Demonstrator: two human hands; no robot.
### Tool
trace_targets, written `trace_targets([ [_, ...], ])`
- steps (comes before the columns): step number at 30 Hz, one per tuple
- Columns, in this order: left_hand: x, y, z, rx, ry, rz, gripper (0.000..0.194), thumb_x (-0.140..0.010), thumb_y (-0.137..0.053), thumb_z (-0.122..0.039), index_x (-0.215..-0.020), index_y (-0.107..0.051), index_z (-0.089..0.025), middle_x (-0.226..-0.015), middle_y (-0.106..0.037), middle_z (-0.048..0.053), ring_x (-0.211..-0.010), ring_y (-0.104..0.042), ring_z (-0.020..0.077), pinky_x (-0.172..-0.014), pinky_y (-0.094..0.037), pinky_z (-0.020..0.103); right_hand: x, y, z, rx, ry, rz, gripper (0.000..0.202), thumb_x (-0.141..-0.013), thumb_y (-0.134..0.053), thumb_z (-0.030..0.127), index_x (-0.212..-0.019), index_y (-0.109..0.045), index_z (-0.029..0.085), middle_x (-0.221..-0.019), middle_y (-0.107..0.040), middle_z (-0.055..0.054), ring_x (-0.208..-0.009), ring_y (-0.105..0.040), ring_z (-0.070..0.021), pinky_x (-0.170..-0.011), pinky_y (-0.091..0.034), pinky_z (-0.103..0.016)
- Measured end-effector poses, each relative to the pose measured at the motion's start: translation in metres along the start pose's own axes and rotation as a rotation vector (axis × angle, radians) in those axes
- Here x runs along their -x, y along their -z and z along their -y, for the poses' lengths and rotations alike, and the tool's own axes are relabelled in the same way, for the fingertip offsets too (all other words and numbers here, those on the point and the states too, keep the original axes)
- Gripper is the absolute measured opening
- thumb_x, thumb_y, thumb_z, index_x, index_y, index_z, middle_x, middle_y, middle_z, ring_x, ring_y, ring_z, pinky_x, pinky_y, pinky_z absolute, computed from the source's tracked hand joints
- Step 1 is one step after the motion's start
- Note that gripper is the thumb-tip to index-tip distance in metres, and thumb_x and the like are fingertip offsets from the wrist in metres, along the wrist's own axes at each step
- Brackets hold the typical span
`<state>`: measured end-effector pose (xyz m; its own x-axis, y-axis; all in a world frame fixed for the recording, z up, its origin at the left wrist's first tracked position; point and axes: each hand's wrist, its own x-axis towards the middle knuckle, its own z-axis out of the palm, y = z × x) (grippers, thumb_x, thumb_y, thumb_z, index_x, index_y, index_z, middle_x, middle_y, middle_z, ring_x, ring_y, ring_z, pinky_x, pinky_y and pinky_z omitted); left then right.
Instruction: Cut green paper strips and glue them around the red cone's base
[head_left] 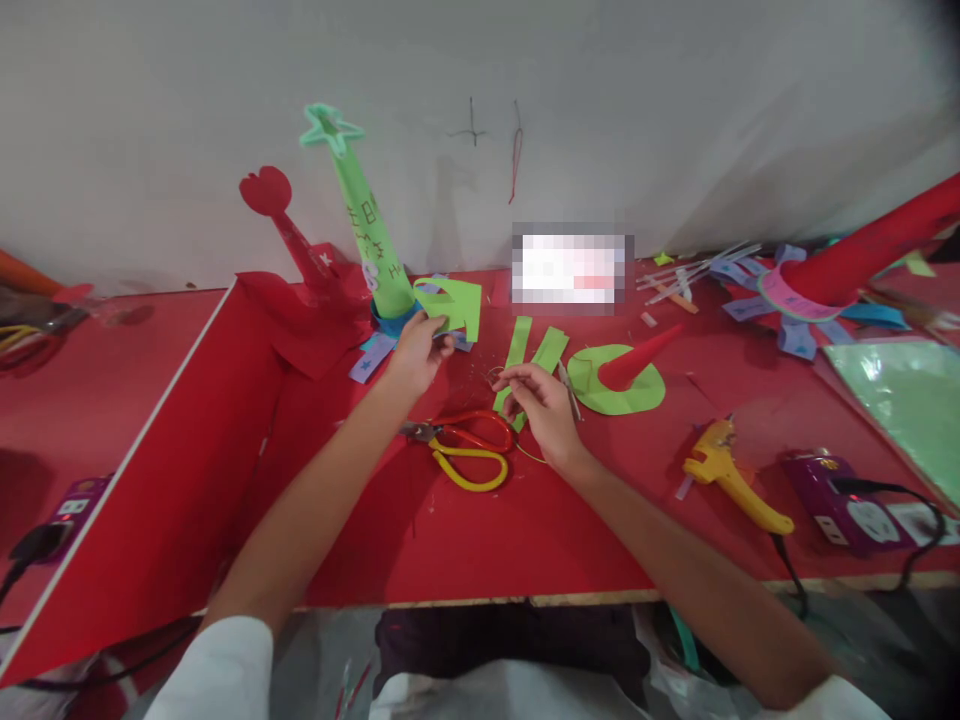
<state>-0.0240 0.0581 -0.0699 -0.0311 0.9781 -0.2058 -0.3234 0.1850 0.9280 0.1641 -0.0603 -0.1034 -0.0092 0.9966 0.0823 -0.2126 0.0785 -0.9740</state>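
My left hand [421, 352] is closed, its fingers pinching the lower left edge of a cut piece of light green paper [469, 300]. Right behind it stands a green paper cone [371, 235] with handwriting, a star on its tip and a blue band at its base. My right hand [546, 408] has its fingertips drawn together over some green paper strips [550, 348]; whatever is between them is too small to make out. Scissors [472, 468] with one red and one yellow handle lie between my forearms. A green paper disc [637, 398] carrying a red cone [630, 366] sits right of my right hand.
A yellow glue gun [739, 480] and a purple power socket [847, 500] lie at the right. Clear sticks [697, 275] rest near the wall. A red divider [150, 480] with a white edge rises at the left, near a red paper flower shape [266, 190].
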Motion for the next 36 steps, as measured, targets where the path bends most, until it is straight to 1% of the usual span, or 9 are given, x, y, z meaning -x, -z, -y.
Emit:
trace_targets([
  [4,-0.041,-0.012,-0.006,0.131,-0.022,-0.068,0.019,-0.081,-0.065,-0.006,-0.085,-0.052,-0.019,-0.074,-0.064,-0.001,-0.072,-0.069,0.0101,-0.079,-0.061,0.024,0.000,0.000,-0.001,-0.009,-0.010,0.025,0.022,-0.094,-0.071,0.045,-0.097,-0.070,0.023,-0.085,-0.073,-0.001,-0.059,-0.062,-0.0111,-0.053,-0.053,-0.025],
  [8,-0.056,-0.018,-0.006,0.170,-0.099,-0.086,0.028,-0.081,-0.062,-0.002,-0.101,-0.060,-0.020,-0.099,-0.071,0.002,-0.102,-0.073,0.0130,-0.108,-0.057,0.034,0.000,-0.001,-0.001,0.008,-0.019,0.035,0.021,-0.094,-0.070,0.043,-0.098,-0.069,0.023,-0.086,-0.072,-0.001,-0.059,-0.062,-0.0105,-0.053,-0.052,-0.025],
  [11,-0.047,-0.018,0.001,0.018,-0.227,-0.041,0.029,-0.085,-0.063,-0.006,-0.110,-0.064,-0.021,-0.121,-0.070,0.006,-0.115,-0.071,0.0160,-0.110,-0.056,0.038,0.002,-0.001,-0.001,0.043,-0.022,0.035,0.019,-0.094,-0.070,0.041,-0.100,-0.069,0.023,-0.094,-0.073,-0.002,-0.059,-0.063,-0.0099,-0.053,-0.052,-0.025],
  [14,-0.027,-0.009,0.009,-0.170,-0.309,0.002,0.017,-0.089,-0.062,-0.013,-0.105,-0.068,-0.018,-0.111,-0.071,0.007,-0.101,-0.073,0.0173,-0.095,-0.061,0.035,0.003,-0.001,-0.001,0.076,-0.013,0.047,0.018,-0.094,-0.068,0.040,-0.101,-0.069,0.023,-0.095,-0.074,-0.003,-0.059,-0.063,-0.0101,-0.054,-0.052,-0.025],
  [19,0.012,0.036,0.006,-0.460,-0.405,-0.045,0.009,-0.084,-0.068,-0.016,-0.091,-0.073,-0.018,-0.094,-0.071,0.003,-0.076,-0.063,0.0133,-0.077,-0.054,0.026,0.005,-0.003,-0.002,0.136,0.039,0.060,0.017,-0.096,-0.064,0.039,-0.100,-0.069,0.023,-0.095,-0.074,-0.003,-0.059,-0.063,-0.0102,-0.055,-0.051,-0.026],
  [25,0.039,0.111,-0.011,-1.183,-0.669,-0.232,0.026,-0.091,-0.055,-0.017,-0.111,-0.072,-0.019,-0.117,-0.075,0.011,-0.105,-0.070,0.0249,-0.098,-0.058,0.038,0.011,-0.008,0.000,0.202,0.075,0.100,0.016,-0.098,-0.061,0.037,-0.100,-0.069,0.023,-0.094,-0.074,-0.003,-0.059,-0.062,-0.0101,-0.054,-0.050,-0.025],
  [30,0.037,0.157,-0.016,-1.547,-0.499,-0.326,0.064,-0.091,-0.051,-0.015,-0.155,-0.052,-0.015,-0.162,-0.052,0.022,-0.147,-0.052,0.0389,-0.122,-0.044,0.054,0.015,-0.011,0.003,0.242,0.077,0.126,0.017,-0.099,-0.059,0.036,-0.098,-0.069,0.023,-0.092,-0.074,-0.003,-0.060,-0.062,-0.0108,-0.055,-0.051,-0.025],
  [32,0.034,0.171,-0.019,-1.546,-0.392,-0.390,0.068,-0.093,-0.051,-0.017,-0.161,-0.046,-0.013,-0.153,-0.059,0.025,-0.141,-0.059,0.0387,-0.117,-0.048,0.052,0.016,-0.011,0.004,0.252,0.066,0.133,0.016,-0.098,-0.059,0.035,-0.098,-0.069,0.023,-0.090,-0.074,-0.003,-0.060,-0.063,-0.0114,-0.055,-0.051,-0.025],
  [36,0.034,0.184,-0.030,-1.573,-0.263,-0.492,0.063,-0.097,-0.053,-0.029,-0.159,-0.053,-0.016,-0.102,-0.077,0.022,-0.116,-0.072,0.0430,-0.102,-0.051,0.058,0.015,-0.010,0.006,0.256,0.059,0.154,0.014,-0.097,-0.060,0.033,-0.097,-0.070,0.023,-0.089,-0.074,-0.003,-0.060,-0.063,-0.0119,-0.056,-0.052,-0.025],
])
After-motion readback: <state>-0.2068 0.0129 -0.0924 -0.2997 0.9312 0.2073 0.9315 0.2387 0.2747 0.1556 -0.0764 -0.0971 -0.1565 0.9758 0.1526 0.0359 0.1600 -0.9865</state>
